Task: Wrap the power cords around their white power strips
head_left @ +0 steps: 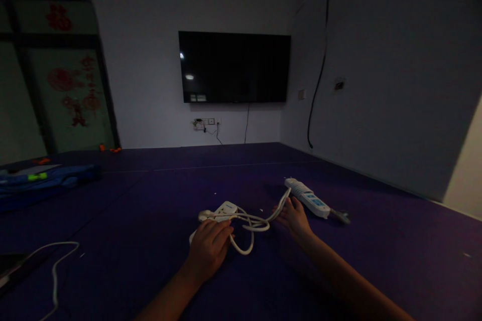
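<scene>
A white power strip (227,207) lies on the purple surface with a white plug (205,215) over it. My left hand (211,245) covers part of this strip, its fingers curled down on the strip and the cord. Loose loops of white power cord (259,225) run between my hands. Fingers of my right hand (295,214) are closed around the cord, palm partly turned up. Just beyond them is a second white power strip (316,204) with blue socket faces, cord wound round its far end and a greyish plug (340,216) at its near end.
At left lie a blue cloth item (75,176) and a thin white cable (55,273) leading to a dark object. Small orange pieces (116,150) sit by the door. A television (235,67) hangs on the wall; a black cable (319,77) dangles at right.
</scene>
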Action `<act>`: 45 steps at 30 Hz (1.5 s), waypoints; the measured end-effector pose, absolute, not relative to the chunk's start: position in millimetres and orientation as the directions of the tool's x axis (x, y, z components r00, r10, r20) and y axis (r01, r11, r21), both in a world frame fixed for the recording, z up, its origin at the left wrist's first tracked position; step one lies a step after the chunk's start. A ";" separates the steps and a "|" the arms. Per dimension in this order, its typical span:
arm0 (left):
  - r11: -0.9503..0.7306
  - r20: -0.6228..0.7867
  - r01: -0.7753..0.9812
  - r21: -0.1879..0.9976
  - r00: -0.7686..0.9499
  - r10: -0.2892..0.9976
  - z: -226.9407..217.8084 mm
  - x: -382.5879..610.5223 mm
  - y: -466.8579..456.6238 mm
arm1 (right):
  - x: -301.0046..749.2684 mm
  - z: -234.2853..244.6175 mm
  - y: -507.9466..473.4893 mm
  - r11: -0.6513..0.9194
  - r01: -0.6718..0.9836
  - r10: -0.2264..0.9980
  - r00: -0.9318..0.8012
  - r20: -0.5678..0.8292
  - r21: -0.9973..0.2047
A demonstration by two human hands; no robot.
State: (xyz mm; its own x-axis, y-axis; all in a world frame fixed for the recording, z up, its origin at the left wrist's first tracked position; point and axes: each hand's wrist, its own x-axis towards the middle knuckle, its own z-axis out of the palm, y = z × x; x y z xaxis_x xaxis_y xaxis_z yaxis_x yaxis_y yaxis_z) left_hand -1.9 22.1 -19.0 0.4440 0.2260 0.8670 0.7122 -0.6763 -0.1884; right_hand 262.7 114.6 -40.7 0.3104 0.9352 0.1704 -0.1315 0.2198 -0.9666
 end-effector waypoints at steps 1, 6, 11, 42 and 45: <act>-0.680 0.868 0.708 -0.192 0.446 0.219 -18.9 -1.4 21.7 | 263.0 -41.2 114.3 0.218 -0.130 0.933 0.319 0.167 -0.967; -0.688 0.870 0.699 -0.194 0.447 0.209 -18.4 -0.3 20.7 | 262.2 -37.0 110.7 0.145 -0.227 0.936 0.348 0.059 -0.963; -0.693 0.863 0.697 -0.185 0.452 0.225 -18.4 -0.6 20.4 | 266.1 -37.3 113.7 0.157 -0.196 0.941 0.328 0.086 -0.968; -0.719 0.856 0.676 -0.163 0.459 0.237 -18.2 0.6 19.5 | 243.1 -3.0 74.2 0.491 0.863 0.658 -0.279 0.699 -0.118; -0.716 0.853 0.676 -0.177 0.468 0.231 -18.5 0.7 19.8 | 230.2 1.9 62.1 0.445 0.881 0.775 -0.288 0.563 -0.163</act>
State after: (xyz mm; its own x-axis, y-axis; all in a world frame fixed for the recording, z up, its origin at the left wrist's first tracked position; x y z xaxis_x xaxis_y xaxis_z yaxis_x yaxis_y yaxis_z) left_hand 0.7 19.8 -18.5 0.4676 0.2306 0.8533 0.6757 -0.7156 -0.1769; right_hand 230.2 62.1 1.9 -0.2876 0.7750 0.5627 0.8806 0.4450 -0.1629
